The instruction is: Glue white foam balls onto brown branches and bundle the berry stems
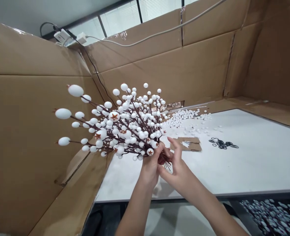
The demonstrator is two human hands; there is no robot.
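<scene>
Left hand (150, 167) clamps the berry bunch (125, 127) low down; I log its long axis running up-left from the grip. Right hand (178, 165), fingers loosely spread, touches the stem ends (166, 161) just beside.

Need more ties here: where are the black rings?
In the head view, the black rings lie on the white table, right of the small cardboard piece, near the scattered white balls.
</scene>
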